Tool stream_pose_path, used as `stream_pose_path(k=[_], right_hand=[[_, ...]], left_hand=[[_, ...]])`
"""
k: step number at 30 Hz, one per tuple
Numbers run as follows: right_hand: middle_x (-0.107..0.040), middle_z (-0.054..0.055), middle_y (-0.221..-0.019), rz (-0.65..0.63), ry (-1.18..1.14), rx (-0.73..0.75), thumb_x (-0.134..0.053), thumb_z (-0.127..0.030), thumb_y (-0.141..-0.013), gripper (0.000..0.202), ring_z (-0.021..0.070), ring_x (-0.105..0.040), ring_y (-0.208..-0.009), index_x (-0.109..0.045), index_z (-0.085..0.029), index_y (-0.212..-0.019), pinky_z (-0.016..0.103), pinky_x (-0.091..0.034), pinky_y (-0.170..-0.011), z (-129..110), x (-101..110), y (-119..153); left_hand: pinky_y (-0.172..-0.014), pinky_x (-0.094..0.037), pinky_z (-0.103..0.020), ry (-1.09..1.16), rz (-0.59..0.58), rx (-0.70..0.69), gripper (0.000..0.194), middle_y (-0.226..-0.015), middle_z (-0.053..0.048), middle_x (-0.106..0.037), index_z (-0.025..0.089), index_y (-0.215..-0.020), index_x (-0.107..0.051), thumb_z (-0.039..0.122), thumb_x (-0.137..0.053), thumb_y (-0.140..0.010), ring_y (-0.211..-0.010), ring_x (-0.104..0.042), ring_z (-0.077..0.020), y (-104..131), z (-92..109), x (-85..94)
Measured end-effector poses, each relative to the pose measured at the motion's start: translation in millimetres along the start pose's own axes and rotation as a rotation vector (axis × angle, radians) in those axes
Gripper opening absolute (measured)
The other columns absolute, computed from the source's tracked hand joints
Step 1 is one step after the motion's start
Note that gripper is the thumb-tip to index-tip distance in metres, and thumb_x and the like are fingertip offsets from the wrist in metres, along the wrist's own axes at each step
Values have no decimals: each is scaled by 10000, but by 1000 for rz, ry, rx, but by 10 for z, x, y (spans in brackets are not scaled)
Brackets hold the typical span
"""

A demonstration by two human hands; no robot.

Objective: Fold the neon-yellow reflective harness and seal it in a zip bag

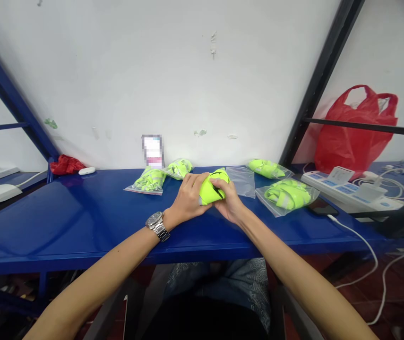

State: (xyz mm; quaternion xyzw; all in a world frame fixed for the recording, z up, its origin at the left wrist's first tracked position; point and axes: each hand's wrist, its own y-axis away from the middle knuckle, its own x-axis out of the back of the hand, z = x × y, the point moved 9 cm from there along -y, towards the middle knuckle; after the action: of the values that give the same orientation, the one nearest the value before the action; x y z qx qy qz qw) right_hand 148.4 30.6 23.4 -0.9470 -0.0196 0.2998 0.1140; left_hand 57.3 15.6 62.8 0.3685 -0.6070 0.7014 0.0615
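Over the glossy blue table (81, 217), the left hand (186, 196), with a silver link-band watch (157, 225) at its wrist, and the right hand (230, 203) curl their fingers partway closed around a folded fluorescent-yellow fabric bundle (209, 192), gripping it from both sides. Just right lies a flat clear plastic bag (244, 182). Bagged yellow bundles (288, 194) lie on either side, before the white wall (187, 71).

Left hand (186, 197), right hand (229, 202) and forearms (279, 238): bare. Watch (157, 225), worn left: round dark dial, silver metal link bracelet. Trousers (250, 279): blue-grey, pale scrolled print on both legs. Top (205, 318): black, detail indistinct.
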Motion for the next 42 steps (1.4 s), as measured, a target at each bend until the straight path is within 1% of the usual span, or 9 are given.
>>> stream_pose_path(k=[10, 17, 22, 26, 28, 31, 33, 37, 42], right_hand=[[-689, 19, -856, -118, 9, -144, -732, -220, -623, 326, 239, -657, -855, -597, -214, -920, 393, -569, -798, 56, -5, 96], [-686, 30, -795, -64, 90, -5, -670, -271, -657, 262, 256, -671, -817, -602, -207, -902, 398, -577, -739, -23, 132, 79], [-695, 19, -888, 99, 39, 97, -643, -239, -663, 247, 248, -670, -892, -595, -215, -904, 406, -580, -795, -240, 355, 158], [-698, 29, -903, 243, -19, 204, -626, -222, -674, 232, 267, -665, -962, -593, -209, -904, 445, -601, -789, -671, 670, 261], [-689, 15, -860, 343, -37, 301, -623, -191, -658, 228, 255, -672, -946, -584, -214, -881, 440, -615, -768, -962, 850, 331], [-670, -13, -850, 463, -68, 419, -625, -141, -623, 255, 230, -680, -918, -569, -221, -859, 416, -629, -736, -1300, 1034, 440], [-659, -19, -868, 498, -71, 457, -629, -123, -611, 273, 220, -680, -915, -561, -219, -857, 402, -634, -718, -1412, 1087, 496], [-644, -21, -871, 549, -63, 449, -666, -105, -574, 320, 209, -675, -870, -557, -211, -856, 367, -637, -634, -1419, 1199, 601], [-645, -16, -853, 649, 0, 404, -723, -106, -510, 364, 192, -663, -763, -588, -188, -837, 310, -616, -511, -1363, 1359, 738]], left_hand=[[-957, -422, -563, -33, -55, -88, 806, -1222, -176, -481, 172, -1440, -281, 408, -647, -761, -1113, -485, -349, 16, 138, -28], [-999, -402, -531, 16, 20, -204, 814, -1231, -167, -422, 200, -1369, -354, 564, -665, -710, -1158, -453, -343, -140, 252, 70], [-1034, -364, -524, 73, 23, -142, 755, -1221, -139, -465, 223, -1296, -408, 716, -533, -738, -1156, -457, -330, -377, 248, -13], [-1055, -375, -457, 251, 200, 154, 509, -1287, -150, -475, 170, -1340, -369, 506, -222, -988, -1220, -457, -259, -535, 44, -182], [-1008, -423, -425, 271, 62, 299, 468, -1229, -148, -542, 146, -1289, -429, 425, -166, -1021, -1160, -517, -235, -547, -51, -543], [-952, -454, -431, 164, -379, 140, 441, -1239, -152, -585, 138, -1240, -513, 434, -276, -1014, -1143, -559, -266, -464, 147, -1187], [-954, -446, -419, 110, -506, 22, 430, -1224, -129, -614, 154, -1195, -566, 422, -279, -1020, -1149, -573, -266, -363, 271, -1366], [-865, -458, -379, 89, -551, -10, 589, -822, -72, -682, 159, -792, -646, 423, -180, -1037, -822, -660, -206, -262, 255, -1201], [-618, -403, -318, -62, -732, 46, 684, -444, -35, -479, 156, -515, -556, 493, -231, -1014, -457, -497, -146, -130, -85, -733]])
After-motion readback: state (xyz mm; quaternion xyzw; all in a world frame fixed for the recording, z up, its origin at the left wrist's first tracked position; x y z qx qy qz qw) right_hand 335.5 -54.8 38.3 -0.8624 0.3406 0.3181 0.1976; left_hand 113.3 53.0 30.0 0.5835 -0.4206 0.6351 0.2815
